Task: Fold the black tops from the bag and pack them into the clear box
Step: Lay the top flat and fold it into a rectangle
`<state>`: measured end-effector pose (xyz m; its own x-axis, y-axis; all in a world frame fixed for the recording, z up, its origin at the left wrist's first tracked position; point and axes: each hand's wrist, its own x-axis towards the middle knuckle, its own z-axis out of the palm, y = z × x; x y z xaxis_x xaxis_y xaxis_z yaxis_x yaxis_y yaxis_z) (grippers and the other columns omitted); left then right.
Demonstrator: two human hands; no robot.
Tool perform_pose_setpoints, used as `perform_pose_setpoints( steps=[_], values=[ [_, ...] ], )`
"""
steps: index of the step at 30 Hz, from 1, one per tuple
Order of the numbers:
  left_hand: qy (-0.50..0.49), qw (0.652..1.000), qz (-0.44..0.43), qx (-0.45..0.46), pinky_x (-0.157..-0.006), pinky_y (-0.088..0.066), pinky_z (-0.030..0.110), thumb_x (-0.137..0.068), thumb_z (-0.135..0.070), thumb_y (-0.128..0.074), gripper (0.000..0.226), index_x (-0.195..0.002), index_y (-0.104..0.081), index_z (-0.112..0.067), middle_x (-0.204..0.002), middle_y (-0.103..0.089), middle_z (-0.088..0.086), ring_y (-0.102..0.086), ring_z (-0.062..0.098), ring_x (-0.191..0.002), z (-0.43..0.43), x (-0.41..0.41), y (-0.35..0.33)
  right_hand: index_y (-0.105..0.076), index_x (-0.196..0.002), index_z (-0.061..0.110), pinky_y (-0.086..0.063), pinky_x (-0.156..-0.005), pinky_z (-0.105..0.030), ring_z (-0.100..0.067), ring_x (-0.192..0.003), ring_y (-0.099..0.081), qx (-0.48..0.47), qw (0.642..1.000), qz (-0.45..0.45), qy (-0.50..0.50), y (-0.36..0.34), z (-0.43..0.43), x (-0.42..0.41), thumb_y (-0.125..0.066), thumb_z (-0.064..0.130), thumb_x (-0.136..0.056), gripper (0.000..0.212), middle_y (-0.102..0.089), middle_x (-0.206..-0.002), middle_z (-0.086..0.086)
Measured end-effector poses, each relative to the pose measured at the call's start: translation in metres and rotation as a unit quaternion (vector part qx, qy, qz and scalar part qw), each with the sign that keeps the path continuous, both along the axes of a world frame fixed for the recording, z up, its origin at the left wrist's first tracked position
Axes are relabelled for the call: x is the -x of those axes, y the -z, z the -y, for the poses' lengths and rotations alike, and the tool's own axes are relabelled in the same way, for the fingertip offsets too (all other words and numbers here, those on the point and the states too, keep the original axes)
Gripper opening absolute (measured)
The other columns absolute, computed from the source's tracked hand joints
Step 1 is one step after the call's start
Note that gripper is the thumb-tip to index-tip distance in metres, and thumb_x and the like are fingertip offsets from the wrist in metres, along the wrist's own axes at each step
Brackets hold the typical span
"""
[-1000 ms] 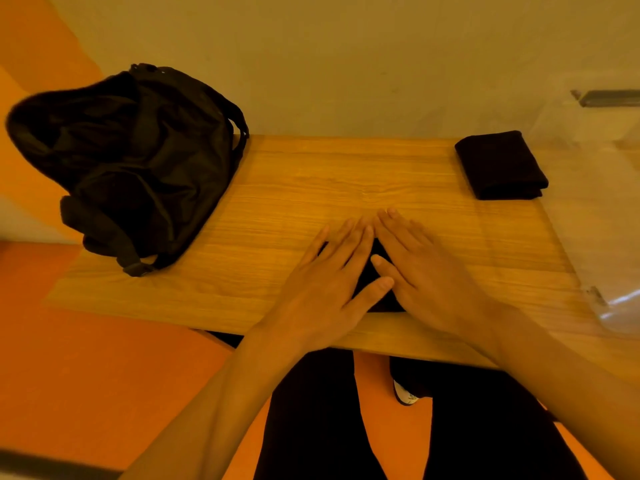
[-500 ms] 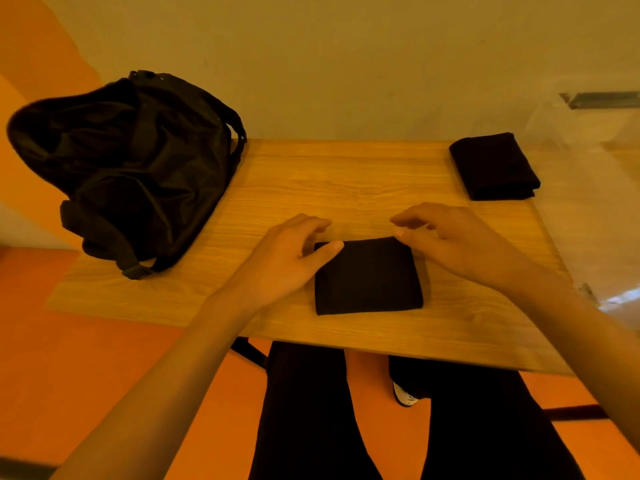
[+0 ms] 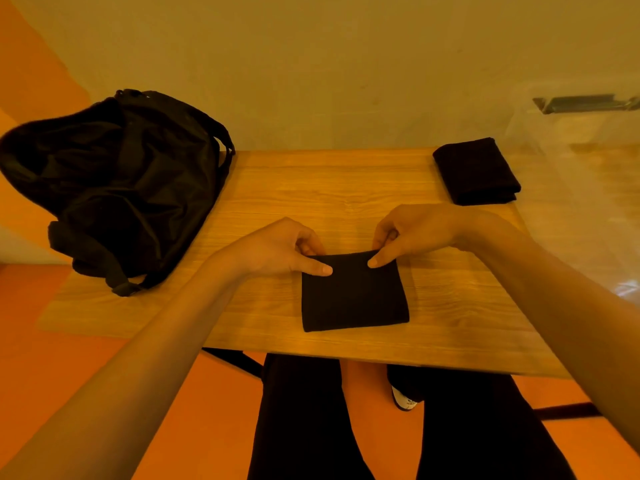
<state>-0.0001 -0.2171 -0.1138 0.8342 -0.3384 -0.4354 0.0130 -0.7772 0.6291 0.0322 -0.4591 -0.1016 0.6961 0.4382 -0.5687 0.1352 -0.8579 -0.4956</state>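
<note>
The top [image 3: 353, 296] lay folded into a flat, nearly square pad on the near middle of the counter [image 3: 311, 188], slightly wider across than deep. Its far edge was caught at both corners. The left hand [image 3: 277, 249] pinched the left corner, thumb on top and fingers [image 3: 313, 245] curled behind. The right hand [image 3: 412, 233] pinched the right corner the same way, so neither hand was released. The pad ran from the fingers back toward the person, its near edge free on the counter.

A second top [image 3: 478, 171], already folded, sat at the counter's far right corner. The box [image 3: 588, 188] stood at the counter's right end, just beyond it. The bag [image 3: 114, 181] slumped on the counter's left end. The right hand was the nearer to the box, so the carry probably went rightward.
</note>
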Motion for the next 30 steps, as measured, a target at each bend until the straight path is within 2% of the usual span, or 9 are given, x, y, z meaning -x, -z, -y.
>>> perform_pose_setpoints(
  steps=[3, 5, 8, 11, 15, 19, 23, 27, 30],
  values=[
    [0.024, 1.000, -0.016, 0.009, -0.072, -0.044, 0.021, -0.085, -0.032, -0.080, 0.027, -0.106, -0.078, -0.015, -0.097, -0.073, 0.001, -0.059, -0.001, -0.077, 0.001, 0.001, -0.004, -0.068, -0.114, 0.022, -0.042, -0.095, -0.029, -0.007, -0.098, -0.053, 0.007, 1.000, -0.002, -0.013, -0.001, 0.001, 0.003, -0.072, 0.042, -0.089, 0.032, -0.058, -0.106, 0.012],
    [0.032, 0.999, -0.024, 0.006, -0.073, -0.044, 0.023, -0.086, -0.032, -0.078, 0.026, -0.105, -0.078, -0.013, -0.101, -0.073, 0.010, -0.059, 0.004, -0.078, 0.003, 0.003, -0.006, -0.068, -0.113, 0.023, -0.042, -0.091, -0.026, -0.006, -0.098, -0.052, -0.006, 1.000, -0.003, -0.007, -0.001, 0.002, 0.006, -0.071, 0.040, -0.090, 0.029, -0.058, -0.106, 0.012],
    [0.027, 0.999, -0.035, 0.001, -0.086, -0.050, 0.034, -0.088, -0.034, -0.076, 0.028, -0.107, -0.074, -0.013, -0.109, -0.072, 0.012, -0.066, 0.020, -0.095, 0.006, 0.005, -0.007, -0.067, -0.112, 0.023, -0.042, -0.085, -0.024, -0.007, -0.101, -0.054, -0.018, 1.000, 0.000, -0.001, 0.000, 0.004, 0.010, -0.071, 0.039, -0.091, 0.026, -0.060, -0.108, 0.011],
    [0.006, 0.999, -0.043, 0.017, -0.101, -0.049, 0.044, -0.089, -0.036, -0.075, 0.030, -0.108, -0.071, -0.013, -0.111, -0.073, 0.006, -0.067, 0.023, -0.108, 0.008, 0.008, -0.010, -0.067, -0.108, 0.024, -0.046, -0.085, -0.024, -0.010, -0.102, -0.059, -0.042, 0.999, 0.003, 0.010, 0.000, 0.009, 0.014, -0.071, 0.038, -0.091, 0.023, -0.065, -0.105, 0.007],
    [-0.052, 0.994, -0.065, 0.070, -0.102, -0.051, 0.037, -0.090, -0.032, -0.074, 0.031, -0.115, -0.066, -0.016, -0.114, -0.074, 0.002, -0.068, 0.015, -0.109, 0.010, 0.013, -0.012, -0.065, -0.109, 0.024, -0.044, -0.094, -0.028, -0.012, -0.104, -0.061, -0.084, 0.995, -0.015, 0.042, -0.005, 0.016, 0.020, -0.070, 0.034, -0.092, 0.020, -0.068, -0.098, 0.007],
    [-0.109, 0.984, -0.060, 0.127, -0.085, -0.057, 0.024, -0.089, -0.026, -0.076, 0.032, -0.118, -0.064, -0.017, -0.114, -0.072, 0.000, -0.069, 0.010, -0.103, 0.013, 0.016, -0.007, -0.063, -0.113, 0.023, -0.050, -0.088, -0.027, -0.015, -0.102, -0.066, -0.129, 0.987, -0.019, 0.091, 0.001, 0.019, 0.025, -0.069, 0.032, -0.093, 0.023, -0.072, -0.103, 0.003],
    [-0.152, 0.973, -0.051, 0.163, -0.094, -0.058, 0.034, -0.085, -0.027, -0.079, 0.035, -0.116, -0.066, -0.020, -0.110, -0.074, 0.002, -0.071, 0.016, -0.105, 0.013, 0.018, 0.001, -0.066, -0.116, 0.022, -0.053, -0.088, -0.029, -0.015, -0.100, -0.067, -0.145, 0.981, -0.012, 0.132, 0.007, 0.022, 0.031, -0.069, 0.036, -0.092, 0.028, -0.070, -0.110, 0.002],
    [-0.152, 0.981, -0.004, 0.116, -0.091, -0.057, 0.034, -0.084, -0.036, -0.080, 0.034, -0.112, -0.067, -0.023, -0.109, -0.072, 0.001, -0.068, 0.014, -0.104, 0.018, 0.020, 0.004, -0.068, -0.114, 0.021, -0.051, -0.079, -0.022, -0.012, -0.099, -0.065, -0.122, 0.983, 0.007, 0.137, 0.009, 0.022, 0.037, -0.068, 0.038, -0.093, 0.028, -0.069, -0.111, 0.002],
    [-0.117, 0.984, 0.133, -0.020, -0.082, -0.056, 0.031, -0.085, -0.055, -0.073, 0.040, -0.111, -0.066, -0.025, -0.110, -0.066, -0.006, -0.062, 0.008, -0.098, 0.022, 0.021, 0.009, -0.062, -0.124, 0.025, -0.048, -0.087, -0.024, -0.012, -0.112, -0.057, -0.052, 0.976, 0.169, 0.124, 0.015, 0.017, 0.046, -0.065, 0.045, -0.093, 0.036, -0.061, -0.123, 0.004]
  ],
)
